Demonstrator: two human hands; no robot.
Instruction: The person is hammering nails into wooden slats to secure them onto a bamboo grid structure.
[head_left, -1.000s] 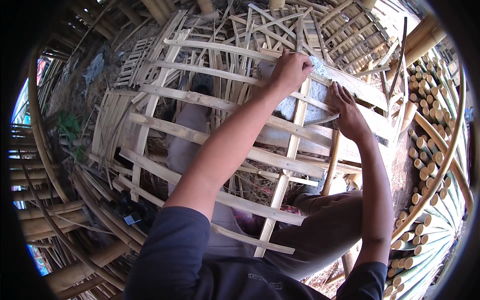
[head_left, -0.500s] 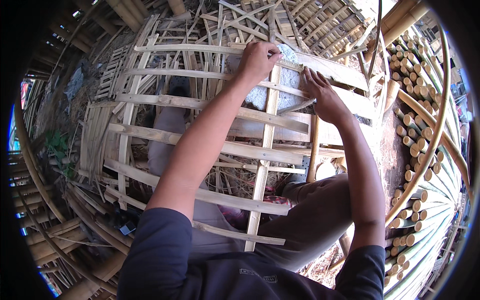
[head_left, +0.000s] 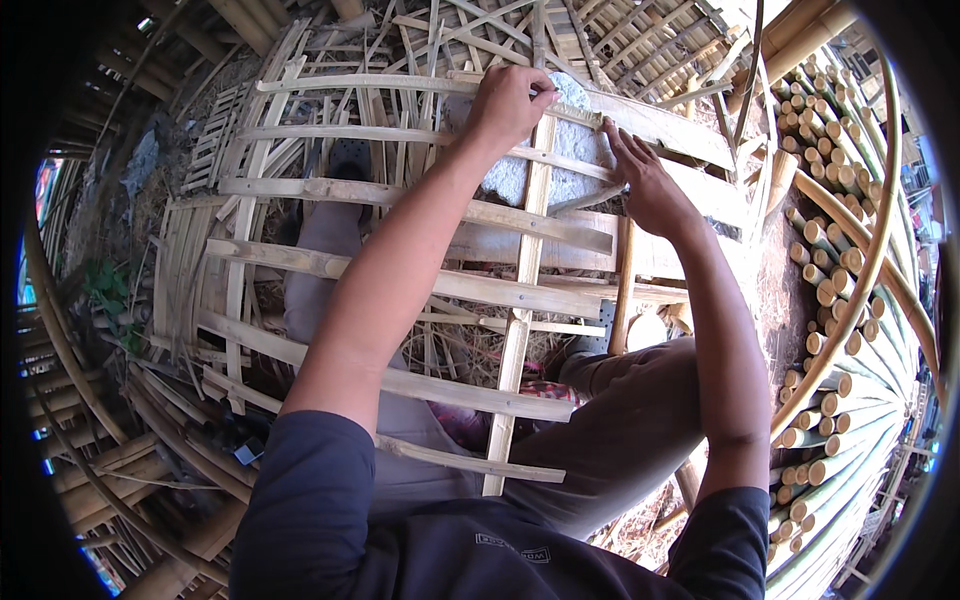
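Note:
A ladder-like frame of split bamboo slats lies across my lap, its crosswise slats fixed over two long strips; the right-hand strip is pale and grooved. My left hand is closed in a pinch over the farthest slat, where it crosses that strip. Whatever sits between thumb and fingertips is too small to make out. My right hand has its fingers stretched out, the tips touching the right end of the same slat. A rough pale stone block lies beneath this corner.
Wooden planks extend right of the stone. A wooden handle rests below my right hand, near a grey curved piece. Cut bamboo poles are stacked at the right. Loose strips and woven panels lie at the far side.
The frame and my left hand have shifted slightly away and to the left. My right hand has dropped a little, its fingertips still at the slat's end.

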